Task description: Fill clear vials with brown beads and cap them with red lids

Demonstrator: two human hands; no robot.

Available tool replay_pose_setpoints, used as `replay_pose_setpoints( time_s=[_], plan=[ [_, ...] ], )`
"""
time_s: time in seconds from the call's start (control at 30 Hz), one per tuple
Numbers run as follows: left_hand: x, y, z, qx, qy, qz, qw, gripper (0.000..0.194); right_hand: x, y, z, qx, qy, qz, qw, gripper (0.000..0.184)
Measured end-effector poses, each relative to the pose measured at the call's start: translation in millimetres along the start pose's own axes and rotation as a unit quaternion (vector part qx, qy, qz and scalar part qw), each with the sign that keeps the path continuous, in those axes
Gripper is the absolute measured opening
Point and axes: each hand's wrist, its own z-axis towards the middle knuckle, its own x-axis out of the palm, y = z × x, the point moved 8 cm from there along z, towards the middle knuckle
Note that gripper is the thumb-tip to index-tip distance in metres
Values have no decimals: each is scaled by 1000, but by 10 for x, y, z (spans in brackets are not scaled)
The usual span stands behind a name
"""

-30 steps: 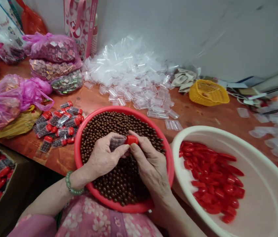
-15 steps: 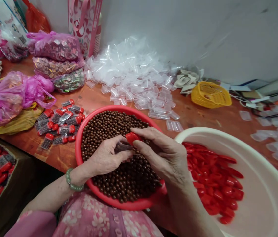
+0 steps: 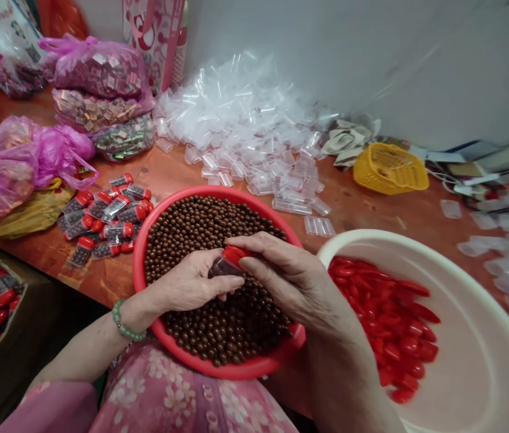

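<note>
1. As the head camera looks down over the work, a small flat container of clear plastic [image 3: 222,268], dark inside, lies in the curl of the left hand [image 3: 194,281], above a round red plastic basin [image 3: 218,192] full of glossy brown balls [image 3: 200,231].

2. In the same view, the container tilts up to the right, its upper end meeting a glossy red plastic cap [image 3: 235,255]; whether the cap is fully seated cannot be told.

3. The left hand is closed around the container's body, thumb along the near side and the fingers mostly hidden behind.

4. The right hand [image 3: 297,276] has thumb and forefinger close together, pinching the red cap from its near and far sides; the other fingers are largely hidden.

5. Just right of the round basin stands a cream oval plastic basin [image 3: 466,367] holding loose red plastic pieces [image 3: 399,328]. Left of the round basin, a heap of red-capped clear containers [image 3: 105,219] lies on the reddish-brown tabletop [image 3: 345,207]; behind it spreads a pile of empty clear plastic sleeves [image 3: 254,132].
</note>
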Motion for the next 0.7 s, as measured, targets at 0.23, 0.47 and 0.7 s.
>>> replay_pose_setpoints(
  time_s=[0.23, 0.47, 0.7],
  plan=[
    [-62, 7, -1, 17, -11, 99, 995, 13, 70, -98, -24, 29, 22, 2, 999, 25],
    [-41, 44, 22, -4, 0, 5, 1000, 24, 52, 39, -46, -27, -63, -62, 996, 28],
    [4, 106, -5, -52, 5, -138, 989, 47, 250, 139, -126, -94, -3, -214, 972, 72]
  ],
)
